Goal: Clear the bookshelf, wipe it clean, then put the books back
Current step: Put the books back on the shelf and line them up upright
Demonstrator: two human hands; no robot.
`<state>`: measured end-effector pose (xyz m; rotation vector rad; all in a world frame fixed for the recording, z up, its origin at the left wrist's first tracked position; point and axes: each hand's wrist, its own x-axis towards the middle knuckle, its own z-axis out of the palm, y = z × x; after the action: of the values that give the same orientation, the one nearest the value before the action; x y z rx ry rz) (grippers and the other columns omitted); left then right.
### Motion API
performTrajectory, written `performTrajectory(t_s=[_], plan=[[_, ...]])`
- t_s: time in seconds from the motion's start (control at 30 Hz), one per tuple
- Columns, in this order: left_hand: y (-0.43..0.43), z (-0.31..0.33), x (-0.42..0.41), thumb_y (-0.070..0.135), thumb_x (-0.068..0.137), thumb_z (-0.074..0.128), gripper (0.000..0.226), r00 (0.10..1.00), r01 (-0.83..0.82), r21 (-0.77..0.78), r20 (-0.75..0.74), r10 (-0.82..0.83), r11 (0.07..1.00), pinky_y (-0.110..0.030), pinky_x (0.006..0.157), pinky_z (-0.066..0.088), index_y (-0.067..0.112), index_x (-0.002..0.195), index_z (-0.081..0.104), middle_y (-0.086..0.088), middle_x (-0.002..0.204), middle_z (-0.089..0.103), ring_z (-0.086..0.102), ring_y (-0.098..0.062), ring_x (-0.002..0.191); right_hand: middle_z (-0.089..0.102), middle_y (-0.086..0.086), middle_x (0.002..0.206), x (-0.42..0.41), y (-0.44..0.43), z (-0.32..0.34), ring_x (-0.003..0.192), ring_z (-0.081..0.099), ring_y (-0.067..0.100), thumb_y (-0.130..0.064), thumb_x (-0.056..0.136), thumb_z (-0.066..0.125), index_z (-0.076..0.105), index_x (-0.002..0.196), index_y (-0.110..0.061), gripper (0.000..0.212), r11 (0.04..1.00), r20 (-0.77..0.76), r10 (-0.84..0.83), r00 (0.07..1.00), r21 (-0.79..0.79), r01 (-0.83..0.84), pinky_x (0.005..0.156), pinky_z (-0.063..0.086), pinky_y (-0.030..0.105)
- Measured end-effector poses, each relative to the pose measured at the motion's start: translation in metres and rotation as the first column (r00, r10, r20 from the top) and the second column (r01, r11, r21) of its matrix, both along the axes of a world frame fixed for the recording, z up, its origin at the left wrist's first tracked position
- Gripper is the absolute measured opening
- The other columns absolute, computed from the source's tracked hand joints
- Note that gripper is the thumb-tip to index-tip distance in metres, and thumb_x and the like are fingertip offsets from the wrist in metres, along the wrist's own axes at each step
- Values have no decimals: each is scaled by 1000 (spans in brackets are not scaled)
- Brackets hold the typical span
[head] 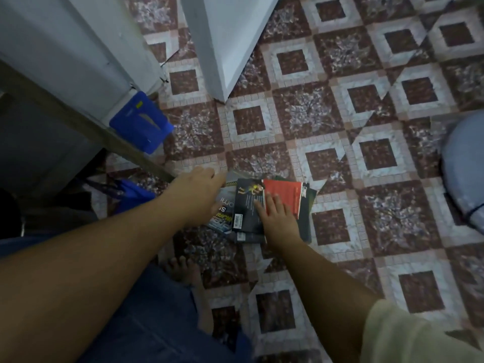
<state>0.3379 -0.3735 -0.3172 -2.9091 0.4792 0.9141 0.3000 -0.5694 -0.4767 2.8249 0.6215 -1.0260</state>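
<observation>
A small pile of books point(246, 205) lies on the patterned tile floor in front of me. On top are a black-covered book point(247, 197) and a red-covered book point(284, 195), with grey and dark green books under them. My left hand point(199, 192) reaches over the pile's left side, its fingers on the far left edge of the books. My right hand point(277, 218) lies flat with straight fingers on the black and red covers. The bookshelf itself is not clearly in view.
A blue plastic box point(138, 121) stands by the grey furniture edge point(86, 121) at the left. A white wall corner point(222, 48) juts in at the top. A pale blue rounded object point(463, 163) sits at the right edge. My bare foot point(183, 271) is just below the pile.
</observation>
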Motion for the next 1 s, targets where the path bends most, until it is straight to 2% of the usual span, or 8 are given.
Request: performTrajectory(t_s=[0.07, 0.17, 0.3, 0.53, 0.63, 0.77, 0.87, 1.0], plan=[[3, -2, 0, 41, 96, 49, 41, 1000, -26, -9, -5, 26, 1000, -37, 95, 44, 22, 131, 42, -3, 125, 48, 44, -22, 115, -31, 16, 152, -7, 0, -16, 145, -16, 39, -21, 94, 56, -23, 149, -21, 96, 1000, 34, -8, 999, -14, 9, 117, 4, 52], [1, -5, 1, 41, 96, 49, 39, 998, -56, -33, -18, 56, 998, -37, 93, 43, 23, 129, 42, -3, 124, 48, 44, -22, 114, -24, 19, 156, -10, 0, -25, 145, -14, 41, -22, 96, 52, -30, 143, -18, 95, 1000, 94, 0, 996, -14, 2, 116, 8, 54], [-3, -8, 0, 42, 95, 50, 40, 996, -75, -53, -59, 72, 996, -39, 95, 44, 23, 130, 42, -2, 127, 49, 45, -22, 116, -16, 24, 157, -14, -5, -29, 145, -7, 45, -19, 99, 47, -19, 150, -17, 83, 998, 92, 62, 994, -9, -62, 115, 12, 57], [-7, -5, -6, 43, 95, 51, 42, 990, -106, -38, -100, 102, 994, -42, 99, 43, 25, 131, 41, -1, 129, 49, 44, -22, 118, -10, 32, 154, -14, -7, -24, 141, 5, 54, -35, 97, 48, -10, 152, -11, 84, 980, 39, 197, 980, -22, -196, 110, 22, 62], [-7, -1, -12, 42, 95, 51, 42, 986, -131, -36, -109, 126, 991, -42, 98, 43, 25, 132, 40, -2, 130, 49, 44, -22, 117, -5, 38, 151, -10, 0, -17, 138, 13, 58, -22, 100, 45, -7, 152, -8, 74, 976, 32, 213, 977, -46, -211, 106, 29, 64], [-7, 5, -17, 41, 95, 51, 44, 983, -140, -37, -121, 134, 990, -41, 99, 42, 23, 134, 40, -2, 131, 47, 43, -23, 119, 20, 32, 151, 8, 11, 8, 135, 29, 54, -9, 98, 47, 21, 147, -7, 56, 994, -57, 110, 992, -8, -111, 102, 41, 59], [-5, 18, -15, 41, 94, 54, 43, 980, -158, -30, -128, 153, 987, -42, 97, 44, 21, 131, 42, -3, 126, 48, 45, -23, 116, 57, 16, 122, 36, 14, 39, 108, 59, 36, -8, 94, 49, 48, 122, -11, 28, 994, -97, 20, 995, 112, -10, 84, 53, 47], [-2, 47, -9, 30, 92, 59, 46, 982, -182, -43, -68, 179, 982, -42, 93, 48, 16, 132, 41, -5, 125, 49, 50, -25, 111, 63, 11, 107, 62, 18, 103, 90, 60, 29, -15, 94, 52, 55, 116, -15, 22, 985, -74, -32, 997, 164, 44, 77, 54, 41]])
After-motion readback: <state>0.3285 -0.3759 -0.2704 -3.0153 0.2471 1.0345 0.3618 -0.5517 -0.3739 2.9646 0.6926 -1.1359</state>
